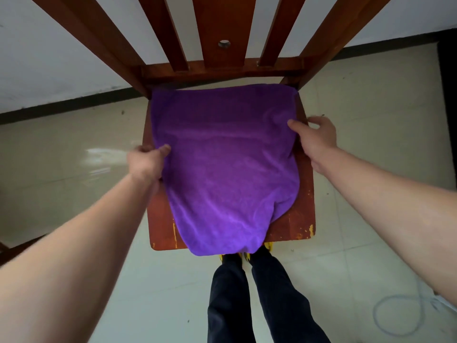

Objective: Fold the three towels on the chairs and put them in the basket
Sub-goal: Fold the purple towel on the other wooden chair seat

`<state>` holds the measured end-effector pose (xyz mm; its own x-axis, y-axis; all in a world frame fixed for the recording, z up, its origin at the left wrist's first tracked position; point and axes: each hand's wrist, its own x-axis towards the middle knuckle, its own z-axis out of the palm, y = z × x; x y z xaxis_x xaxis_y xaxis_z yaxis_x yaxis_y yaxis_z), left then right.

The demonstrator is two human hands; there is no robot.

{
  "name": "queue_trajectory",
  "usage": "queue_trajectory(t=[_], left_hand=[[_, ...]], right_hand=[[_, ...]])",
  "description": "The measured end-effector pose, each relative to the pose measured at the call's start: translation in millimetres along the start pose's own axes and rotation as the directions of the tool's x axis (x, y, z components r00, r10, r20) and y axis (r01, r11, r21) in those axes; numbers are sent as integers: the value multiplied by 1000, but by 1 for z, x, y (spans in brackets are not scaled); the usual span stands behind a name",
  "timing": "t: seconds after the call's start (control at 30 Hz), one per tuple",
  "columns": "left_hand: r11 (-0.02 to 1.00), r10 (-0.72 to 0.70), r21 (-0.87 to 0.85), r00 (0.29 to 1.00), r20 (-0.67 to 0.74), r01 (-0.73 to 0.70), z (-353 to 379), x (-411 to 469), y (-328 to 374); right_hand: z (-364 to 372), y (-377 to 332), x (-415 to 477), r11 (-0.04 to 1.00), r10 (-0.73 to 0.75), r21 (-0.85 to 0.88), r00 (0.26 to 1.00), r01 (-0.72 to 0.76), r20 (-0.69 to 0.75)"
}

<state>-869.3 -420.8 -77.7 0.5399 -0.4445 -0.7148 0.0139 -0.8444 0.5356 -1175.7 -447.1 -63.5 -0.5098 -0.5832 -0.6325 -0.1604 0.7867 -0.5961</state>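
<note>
Obstacle: chair back slats (222, 33), upper frame, behind seat (291, 229). Free room: open floor (61, 149) left and right of seat.

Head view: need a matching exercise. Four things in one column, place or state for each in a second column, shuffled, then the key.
Column 1
1. purple terry towel
2. left hand
3. right hand
4. pale grey cable loop

Column 2
A. lies on the floor tiles, lower right
B. grips the towel's left edge
C. spread over the red-brown wooden chair seat, near end hanging over the front edge
D. thumb on top of the towel's right edge

Pairs: 1-C, 2-B, 3-D, 4-A
</note>
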Motion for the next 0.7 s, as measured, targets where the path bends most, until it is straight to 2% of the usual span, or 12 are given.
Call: queue_trajectory(t=[0.07,0.13,0.2,0.3,0.43,0.6,0.7], left_hand=[[999,-5,32,1000,-18,5,-1,-17,-19],[997,-7,70,1000,-14,8,-2,-37,-43],[997,-45,63,998,35,42,-5,-53,-66],[980,-187,83,976,108,178,-11,-67,-93],[962,-254,140,958,132,236,-23,-77,-116],[954,-274,170,950,153,248,-33,-85,-128],[953,-264,191,952,154,234,-40,-87,-131]], right_hand=[[-6,28,-10,996,60,-68,996,-64,-66],[-8,53,-33,983,95,-159,995,-95,-11],[-6,75,-56,976,150,-172,985,-135,80],[-1,94,-76,959,280,-19,933,-283,225],[-9,106,-78,874,395,183,877,-451,274],[-35,114,-74,919,326,162,923,-361,206],[-50,107,-72,950,285,62,932,-305,224]])
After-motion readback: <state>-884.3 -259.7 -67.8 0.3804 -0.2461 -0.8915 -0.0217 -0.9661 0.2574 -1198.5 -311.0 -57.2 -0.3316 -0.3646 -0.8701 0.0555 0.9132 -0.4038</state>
